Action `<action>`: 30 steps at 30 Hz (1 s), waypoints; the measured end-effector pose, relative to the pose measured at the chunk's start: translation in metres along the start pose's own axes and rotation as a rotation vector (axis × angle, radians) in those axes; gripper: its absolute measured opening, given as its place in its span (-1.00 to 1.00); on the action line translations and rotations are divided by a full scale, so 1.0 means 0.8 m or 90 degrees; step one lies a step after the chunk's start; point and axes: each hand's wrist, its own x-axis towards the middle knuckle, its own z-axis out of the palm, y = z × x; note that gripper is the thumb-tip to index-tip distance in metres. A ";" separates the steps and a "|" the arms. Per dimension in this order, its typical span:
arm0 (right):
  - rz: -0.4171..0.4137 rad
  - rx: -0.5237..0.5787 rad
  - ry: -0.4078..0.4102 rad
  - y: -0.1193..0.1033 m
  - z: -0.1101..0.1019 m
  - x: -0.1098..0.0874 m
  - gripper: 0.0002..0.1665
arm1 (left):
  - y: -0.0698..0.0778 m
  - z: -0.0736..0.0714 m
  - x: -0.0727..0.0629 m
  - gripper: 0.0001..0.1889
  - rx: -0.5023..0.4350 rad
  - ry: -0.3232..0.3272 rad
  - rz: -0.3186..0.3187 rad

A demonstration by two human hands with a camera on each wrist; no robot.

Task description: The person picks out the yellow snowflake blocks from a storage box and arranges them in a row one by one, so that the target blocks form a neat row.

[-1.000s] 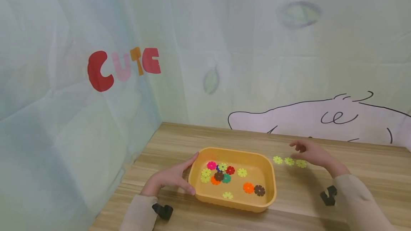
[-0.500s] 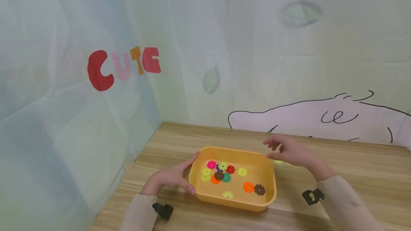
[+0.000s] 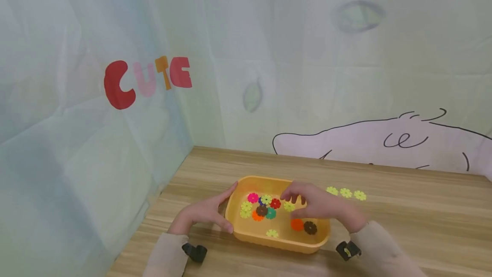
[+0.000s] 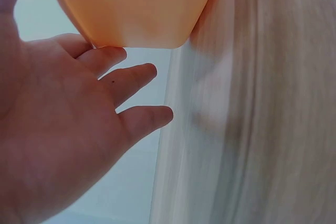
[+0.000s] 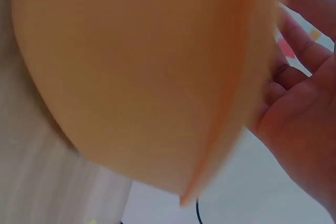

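Note:
An orange plastic tray [image 3: 282, 243] stands on the table with several flower-shaped plastic discs inside, among them a red disc [image 3: 275, 203], a green disc [image 3: 270, 213] and a brown disc [image 3: 310, 228]. My left hand [image 3: 203, 213] rests against the tray's left end, thumb and index finger spread along it. In the left wrist view the other fingers of the left hand [image 4: 68, 114] extend beside the tray. Over the tray's right half hovers my right hand [image 3: 317, 200], fingers loosely bent near a yellow disc [image 3: 289, 207]; nothing shows between them. The tray wall hides its fingertips in the right wrist view.
To the right of the tray, three yellow discs lie in a row on the wooden table [image 3: 415, 217], the middle yellow disc [image 3: 345, 193] among them. Fabric walls rise at the left and back; the back wall [image 3: 307, 76] carries a drawn animal.
My right hand has moved left from the row of yellow discs, across the tray's edge, to above its inside. My left hand and the tray stay in place.

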 end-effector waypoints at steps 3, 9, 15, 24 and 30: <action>-0.006 0.002 -0.040 -0.003 0.013 0.006 -0.62 | 0.001 0.000 -0.001 0.32 -0.004 -0.002 -0.005; -0.039 -0.009 -0.090 -0.005 0.038 0.017 -0.62 | 0.001 -0.001 -0.001 0.32 -0.003 -0.006 -0.004; -0.016 -0.014 -0.133 -0.004 0.054 0.025 -0.59 | 0.002 0.000 -0.001 0.32 0.011 -0.004 -0.007; 0.003 -0.036 -0.159 -0.008 0.068 0.027 -0.59 | 0.002 0.001 -0.002 0.32 0.013 0.001 -0.016; -0.004 -0.064 -0.152 -0.002 0.074 0.031 -0.61 | 0.002 0.001 -0.002 0.32 0.014 0.002 -0.017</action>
